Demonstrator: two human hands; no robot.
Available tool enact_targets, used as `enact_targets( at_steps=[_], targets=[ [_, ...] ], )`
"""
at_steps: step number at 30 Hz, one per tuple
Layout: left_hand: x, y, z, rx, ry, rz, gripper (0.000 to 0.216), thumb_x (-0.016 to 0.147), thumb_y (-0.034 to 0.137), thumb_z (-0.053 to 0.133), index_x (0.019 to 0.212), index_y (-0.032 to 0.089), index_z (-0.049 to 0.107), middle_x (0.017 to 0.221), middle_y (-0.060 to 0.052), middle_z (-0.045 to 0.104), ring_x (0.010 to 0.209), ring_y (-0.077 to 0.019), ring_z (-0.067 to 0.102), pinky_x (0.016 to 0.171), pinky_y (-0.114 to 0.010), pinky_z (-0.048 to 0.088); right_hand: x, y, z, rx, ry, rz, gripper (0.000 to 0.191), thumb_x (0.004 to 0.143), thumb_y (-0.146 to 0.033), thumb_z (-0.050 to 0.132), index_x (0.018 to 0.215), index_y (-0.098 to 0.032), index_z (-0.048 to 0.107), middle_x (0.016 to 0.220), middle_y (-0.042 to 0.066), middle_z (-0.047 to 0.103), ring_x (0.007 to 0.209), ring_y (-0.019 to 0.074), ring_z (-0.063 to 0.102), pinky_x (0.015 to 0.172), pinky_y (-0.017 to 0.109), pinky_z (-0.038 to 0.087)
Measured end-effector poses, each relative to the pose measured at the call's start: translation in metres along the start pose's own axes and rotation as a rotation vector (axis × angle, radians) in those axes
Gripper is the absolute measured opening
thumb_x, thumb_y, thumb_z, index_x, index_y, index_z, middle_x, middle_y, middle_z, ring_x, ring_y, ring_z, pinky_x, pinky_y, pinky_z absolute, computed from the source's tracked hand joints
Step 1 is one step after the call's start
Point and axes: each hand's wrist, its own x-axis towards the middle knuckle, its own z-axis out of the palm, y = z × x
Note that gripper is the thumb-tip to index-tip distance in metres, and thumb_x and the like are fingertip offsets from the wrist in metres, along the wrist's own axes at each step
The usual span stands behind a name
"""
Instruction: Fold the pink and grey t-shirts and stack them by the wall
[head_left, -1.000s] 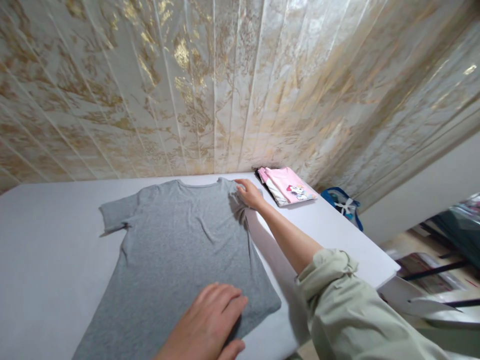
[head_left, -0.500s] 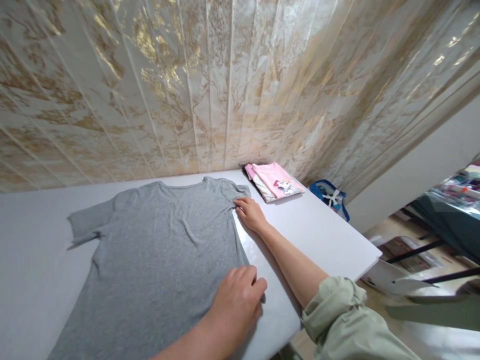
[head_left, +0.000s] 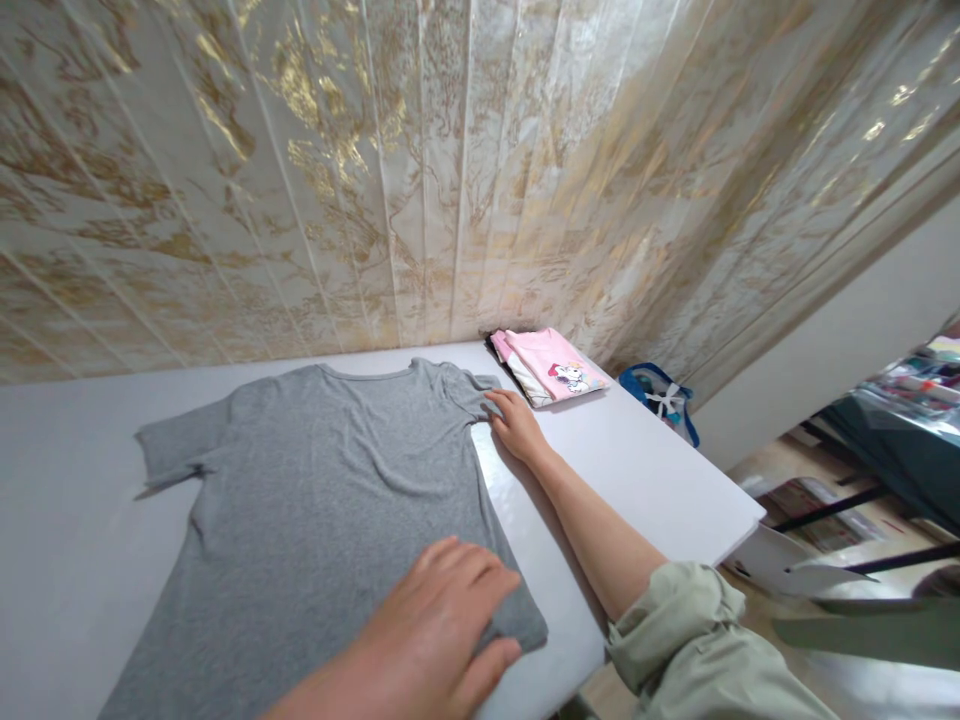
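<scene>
Creased grey knit T-shirt (head_left: 322, 500) on smooth white tabletop (head_left: 637, 480).
Left hand (head_left: 439, 620), shirt's 4 o'clock: palm down, loosely open, empty. Right hand (head_left: 519, 428), 2 o'clock: fingertips at sleeve (head_left: 466, 398); grip indeterminate.

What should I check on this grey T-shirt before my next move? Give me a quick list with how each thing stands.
1. Right hand at the sleeve beside the folded clothes: ok, it touches that sleeve; whether it pinches the cloth, cannot tell.
2. Left hand pressing on the grey T-shirt: cannot tell; it is over the lower part, thumb spread.
3. Shirt front smooth: not ok, creases run below the neckline.
4. Opposite sleeve spread outward: ok.
5. Whole hem lying straight: cannot tell, only one corner shows clearly.
</scene>
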Motion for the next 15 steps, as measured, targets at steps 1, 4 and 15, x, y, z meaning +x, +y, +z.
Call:
enact_targets(
  at_steps=[1,4,15],
  targets=[
    [-0.002,-0.008,-0.012,0.038,0.055,-0.035,0.031,0.090,0.034,0.052,0.120,0.028,0.059,0.123,-0.003,0.063,0.117,-0.0208,0.054,0.110,-0.041,0.033,-0.001,0.001,-0.002,-0.007,-0.005,-0.011,0.045,0.084,-0.009,0.050,0.126,-0.020,0.061,0.132,0.012,0.055,0.122,0.0213,0.050,0.105,0.038,0.039],
    [-0.002,-0.055,-0.041,0.183,0.177,-0.248,0.038,0.094,0.034,0.042,0.124,0.020,0.059,0.128,-0.008,0.063,0.119,-0.0216,0.056,0.107,-0.038,0.038,-0.003,-0.002,-0.005,-0.044,-0.070,-0.045,0.039,0.084,-0.009,0.051,0.117,-0.023,0.066,0.129,0.009,0.058,0.120,0.0215,0.052,0.104,0.038,0.040],
    [-0.026,-0.180,-0.031,0.543,0.333,-0.704,0.066,0.096,0.054,0.026,0.149,0.015,0.034,0.158,-0.010,0.028,0.146,-0.0263,0.025,0.118,-0.045,0.020,-0.009,-0.046,0.001,-0.179,-0.036,-0.062,0.047,0.090,-0.018,0.043,0.135,-0.013,0.052,0.139,0.016,0.050,0.128,0.0268,0.046,0.107,0.043,0.037]
  ],
)
